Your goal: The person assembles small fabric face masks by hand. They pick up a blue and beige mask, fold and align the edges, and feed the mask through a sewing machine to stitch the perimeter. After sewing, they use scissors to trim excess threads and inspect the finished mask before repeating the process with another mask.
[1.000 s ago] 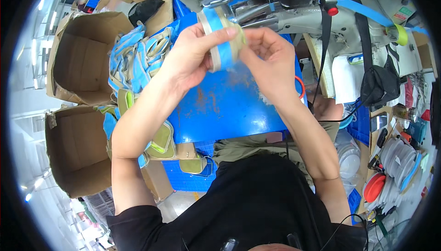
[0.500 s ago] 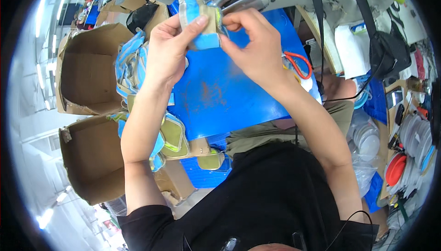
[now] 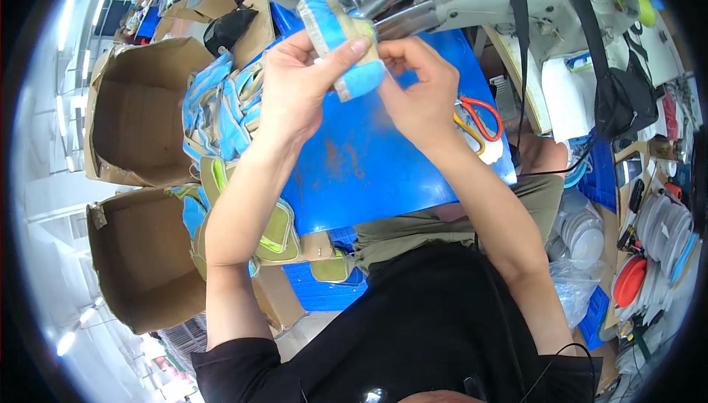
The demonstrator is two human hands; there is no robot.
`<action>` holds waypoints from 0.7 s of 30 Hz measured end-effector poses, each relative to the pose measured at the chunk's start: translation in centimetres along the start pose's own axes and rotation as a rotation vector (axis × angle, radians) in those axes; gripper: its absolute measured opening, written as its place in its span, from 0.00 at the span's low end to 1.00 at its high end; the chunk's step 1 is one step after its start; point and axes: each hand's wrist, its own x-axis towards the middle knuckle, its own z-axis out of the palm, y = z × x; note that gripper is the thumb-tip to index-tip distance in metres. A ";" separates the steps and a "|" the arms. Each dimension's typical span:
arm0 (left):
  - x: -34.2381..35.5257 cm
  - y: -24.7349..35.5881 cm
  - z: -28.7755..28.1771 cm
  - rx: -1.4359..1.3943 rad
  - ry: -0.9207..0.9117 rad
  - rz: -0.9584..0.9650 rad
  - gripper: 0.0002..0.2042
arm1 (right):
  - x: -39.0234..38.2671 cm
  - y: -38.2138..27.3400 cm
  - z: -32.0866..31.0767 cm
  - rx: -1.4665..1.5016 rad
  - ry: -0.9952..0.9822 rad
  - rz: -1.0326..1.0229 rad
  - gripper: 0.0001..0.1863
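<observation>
Above the blue tabletop, a small blue and beige fabric piece is held up, folded or curved, against the metal parts of a pale grey machine. My left hand grips it from the left, thumb pressed on its front face. At its right edge, my right hand has thumb and forefinger closed on the fabric; its other fingers are curled. Where the fabric meets the machine is partly hidden. Scissors with red and orange handles lie to the right of my right hand.
Two open cardboard boxes stand at the left. A heap of blue and beige fabric pieces lies beside them, with olive green pieces nearer me. Black straps and a black pouch hang at the right.
The fabric piece has moved slightly right and nearer me, and tilted, its lower end swinging right. Both hands have shifted with it and still hold it. The view has shifted slightly too.
</observation>
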 end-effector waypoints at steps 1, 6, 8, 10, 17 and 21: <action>0.0 0.0 0.0 0.003 0.002 0.000 0.11 | 0.1 0.1 0.1 0.021 0.006 0.014 0.09; 0.6 0.5 -0.2 0.026 0.000 -0.054 0.11 | 0.2 -0.6 -0.1 0.154 -0.035 0.221 0.07; 0.9 0.8 -0.3 0.036 0.000 -0.074 0.11 | 0.8 -1.4 -0.5 0.226 -0.053 0.302 0.07; 0.9 1.2 -0.1 0.043 0.012 -0.075 0.12 | 1.3 -2.2 -0.9 0.282 -0.080 0.361 0.07; -0.1 1.2 -0.3 0.051 -0.003 -0.002 0.13 | 1.4 -2.0 -1.3 0.261 -0.110 0.276 0.13; -0.2 1.3 -0.8 -0.090 -0.036 -0.086 0.11 | 1.0 -2.0 -1.4 0.267 -0.124 0.262 0.14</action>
